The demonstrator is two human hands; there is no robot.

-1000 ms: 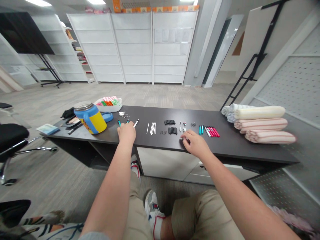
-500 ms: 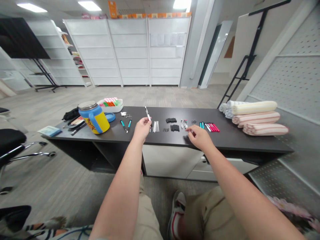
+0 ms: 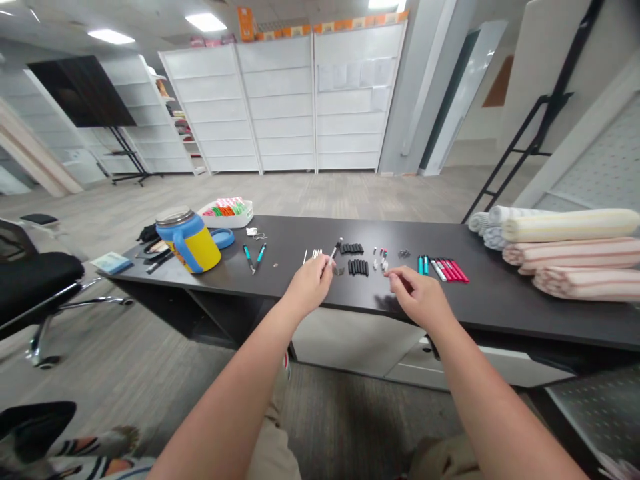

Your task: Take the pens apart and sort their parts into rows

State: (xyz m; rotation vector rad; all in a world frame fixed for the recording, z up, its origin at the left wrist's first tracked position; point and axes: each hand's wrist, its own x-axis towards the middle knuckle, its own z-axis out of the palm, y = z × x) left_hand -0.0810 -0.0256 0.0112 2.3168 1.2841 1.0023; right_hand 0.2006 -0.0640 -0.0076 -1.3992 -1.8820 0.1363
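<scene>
Above the near edge of the dark table [image 3: 500, 300], the left hand [image 3: 311, 285] pinches a pen [image 3: 335, 251] by its lower end, apparently to keep the tip free, while the right hand [image 3: 419, 298] curls its fingers beside the sorted small parts [image 3: 382, 259], whether holding anything I cannot tell.

Both bare forearms reach forward from the bottom of the view, converging slightly; the left hand [image 3: 311, 287] is lifted at the wrist, knuckles up, its thumb and forefinger pinched tight at the tips, the other fingers curled under; the right hand [image 3: 423, 301] sits a little lower, palm down, its fingers [image 3: 400, 277] bent inward with thumb and forefinger drawn together; the two hands are near each other but apart.
</scene>
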